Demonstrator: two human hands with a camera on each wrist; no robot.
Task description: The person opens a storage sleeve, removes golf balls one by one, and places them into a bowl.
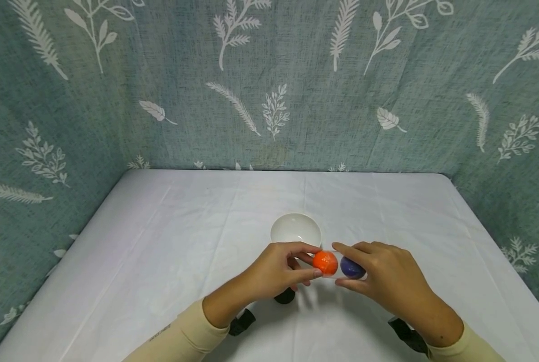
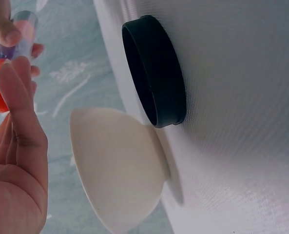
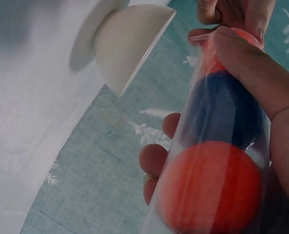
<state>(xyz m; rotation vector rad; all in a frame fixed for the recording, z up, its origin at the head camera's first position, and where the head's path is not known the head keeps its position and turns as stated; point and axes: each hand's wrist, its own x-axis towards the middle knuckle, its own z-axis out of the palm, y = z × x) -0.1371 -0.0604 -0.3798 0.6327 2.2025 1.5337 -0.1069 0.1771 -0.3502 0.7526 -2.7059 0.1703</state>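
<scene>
My right hand (image 1: 387, 271) grips a clear tube (image 3: 183, 131) with balls lined up inside. A blue ball (image 3: 227, 109) and a red-orange ball (image 3: 210, 187) show through its wall in the right wrist view. At the tube's mouth, an orange ball (image 1: 325, 263) is pinched between the thumb and fingers of my left hand (image 1: 274, 269). Under the left hand, a round black cap (image 1: 285, 295) rests on the table; the left wrist view shows its hollow, shallow shape. Just beyond the hands stands a white bowl (image 1: 296, 229), its near side partly covered by the left hand.
A white cloth covers the table (image 1: 197, 216). Green curtains (image 1: 287, 100) with white leaf prints hang behind it and at both sides. Dark straps (image 1: 242, 323) show beneath the wrists.
</scene>
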